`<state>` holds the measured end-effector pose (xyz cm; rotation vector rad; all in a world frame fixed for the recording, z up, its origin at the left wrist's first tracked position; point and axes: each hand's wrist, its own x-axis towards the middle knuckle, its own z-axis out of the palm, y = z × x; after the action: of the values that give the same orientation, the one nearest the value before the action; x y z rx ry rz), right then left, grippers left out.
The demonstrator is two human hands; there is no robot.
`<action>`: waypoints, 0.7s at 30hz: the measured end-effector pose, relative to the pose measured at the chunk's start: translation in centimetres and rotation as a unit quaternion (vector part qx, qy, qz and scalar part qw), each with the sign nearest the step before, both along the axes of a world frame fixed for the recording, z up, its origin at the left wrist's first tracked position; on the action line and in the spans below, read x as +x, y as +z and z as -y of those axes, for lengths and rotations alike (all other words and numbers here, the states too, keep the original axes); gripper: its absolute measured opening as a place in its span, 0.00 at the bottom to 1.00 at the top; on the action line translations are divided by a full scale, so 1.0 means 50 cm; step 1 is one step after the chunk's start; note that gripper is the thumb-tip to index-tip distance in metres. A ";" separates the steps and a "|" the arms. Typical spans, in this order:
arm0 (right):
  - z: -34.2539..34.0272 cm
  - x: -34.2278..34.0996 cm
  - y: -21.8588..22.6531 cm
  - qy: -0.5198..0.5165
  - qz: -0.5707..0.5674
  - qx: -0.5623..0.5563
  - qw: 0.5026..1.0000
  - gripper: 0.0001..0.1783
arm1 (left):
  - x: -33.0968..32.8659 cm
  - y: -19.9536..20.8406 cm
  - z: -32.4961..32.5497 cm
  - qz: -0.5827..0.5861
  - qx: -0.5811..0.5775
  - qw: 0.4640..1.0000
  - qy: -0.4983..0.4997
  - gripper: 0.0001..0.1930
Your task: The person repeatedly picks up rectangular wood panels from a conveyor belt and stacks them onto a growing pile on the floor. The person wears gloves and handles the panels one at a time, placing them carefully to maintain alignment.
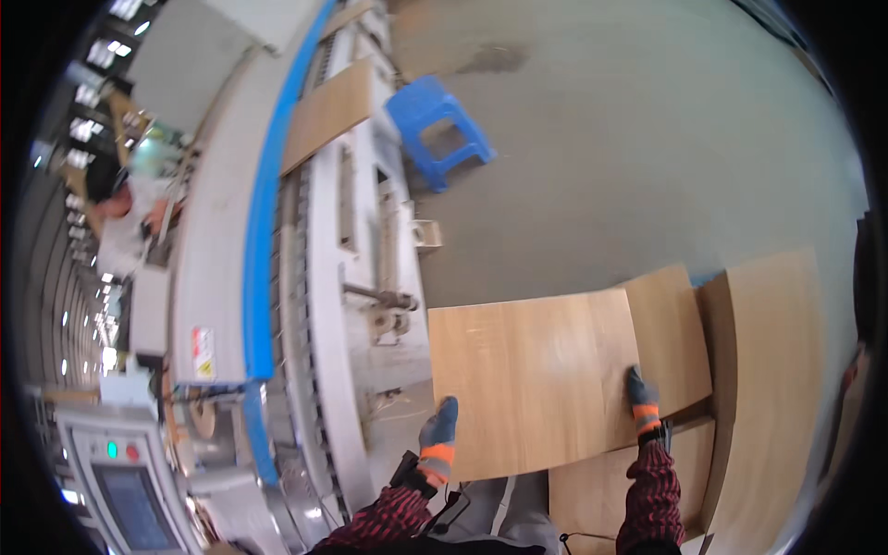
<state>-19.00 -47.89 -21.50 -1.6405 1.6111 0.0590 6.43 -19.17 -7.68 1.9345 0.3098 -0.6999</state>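
A light wood-grain panel [536,379] is held in front of me, above my legs. My left hand [438,433], in a grey and orange glove, grips its left edge, thumb on top. On the opposite edge, my right hand [642,400] wears the same kind of glove and grips the board; the fingers of both hands are hidden below it. Beyond the right edge lies another wood panel [668,338], partly covered by the held one. A further board [592,490] shows low down, beside my right forearm.
A long machine with a blue rail [264,240] runs along the left, a wood panel [328,111] lying across its chain track. A blue plastic stool [427,116] stands beside it. Stacked boards [777,398] rise at the right. A control box [134,490] and another person [129,227] are at the left.
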 end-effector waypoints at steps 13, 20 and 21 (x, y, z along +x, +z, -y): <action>-0.509 0.119 0.358 0.045 0.218 0.099 0.970 0.28 | -0.140 0.392 -0.506 0.468 0.457 0.756 -0.019 0.27; -0.778 0.154 0.365 -0.066 0.369 0.168 0.912 0.22 | -0.182 0.338 -0.588 0.364 0.404 0.809 -0.223 0.34; -0.787 0.160 0.362 -0.044 0.338 0.165 0.925 0.21 | -0.167 0.326 -0.595 0.383 0.386 0.814 -0.206 0.34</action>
<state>-11.01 -8.51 -3.41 -1.1456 1.0643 -0.2463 -1.93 10.58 8.63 2.9268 -0.4219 0.0482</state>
